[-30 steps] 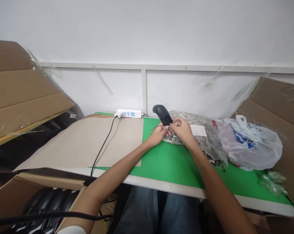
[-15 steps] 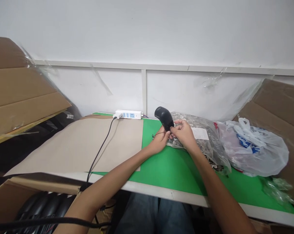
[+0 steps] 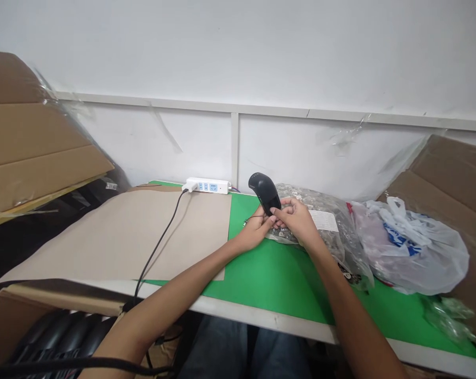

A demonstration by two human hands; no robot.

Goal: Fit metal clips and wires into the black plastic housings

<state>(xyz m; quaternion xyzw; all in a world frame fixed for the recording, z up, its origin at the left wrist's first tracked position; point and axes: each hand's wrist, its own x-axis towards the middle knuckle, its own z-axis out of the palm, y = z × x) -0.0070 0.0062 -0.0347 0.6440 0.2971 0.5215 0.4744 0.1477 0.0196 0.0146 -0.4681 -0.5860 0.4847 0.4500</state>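
Note:
A curved black plastic device (image 3: 265,190) is held up over the back of the green table, its rounded end pointing up and left. My left hand (image 3: 258,227) is closed round its lower end from the left. The fingers of my right hand (image 3: 297,218) are closed at the same end, the thumb pressed on its front face. What lies under the fingertips is hidden. A thin dark wire (image 3: 254,217) sticks out to the left of my left hand. Just behind both hands lies a clear plastic bag (image 3: 333,202) full of small parts, with a white label.
A white power strip (image 3: 214,186) with a plugged-in black cable (image 3: 159,242) sits at the back beside a beige sheet (image 3: 115,237). At right are a knotted white plastic bag (image 3: 423,263) and cardboard (image 3: 470,179). An open box (image 3: 64,297) of black items stands lower left.
My right thumb has shifted left across the lower end of the black device. The device has turned slightly more upright. The camera view has moved a little.

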